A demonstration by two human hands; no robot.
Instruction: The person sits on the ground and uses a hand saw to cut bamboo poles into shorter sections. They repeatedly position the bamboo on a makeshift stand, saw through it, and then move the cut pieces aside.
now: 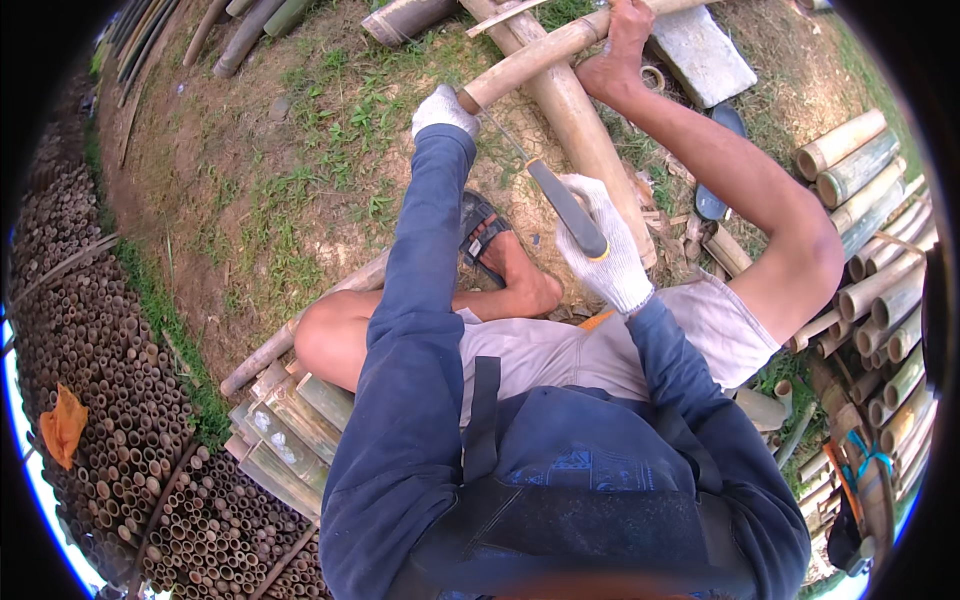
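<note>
A pale bamboo pole (540, 62) lies across a thicker bamboo log (580, 130) on the ground. At the pole's near left end, my left hand (443, 112), in a white knit glove, is closed around it, its fingers partly hidden. My right hand (607, 245), gloved the same way, grips a hand saw (566, 205) by its grey handle with yellow edging. The thin blade points up and left, its tip end close by the pole's end beside my left hand. My bare right foot (618, 48) presses on the pole farther along.
A concrete block (703, 58) and a dark slipper (712, 190) lie at the upper right. Cut bamboo lengths (880, 290) are piled on the right. Upright bamboo bundles (110, 400) fill the left. I sit on bamboo pieces (290, 425); my left foot wears a sandal (482, 235).
</note>
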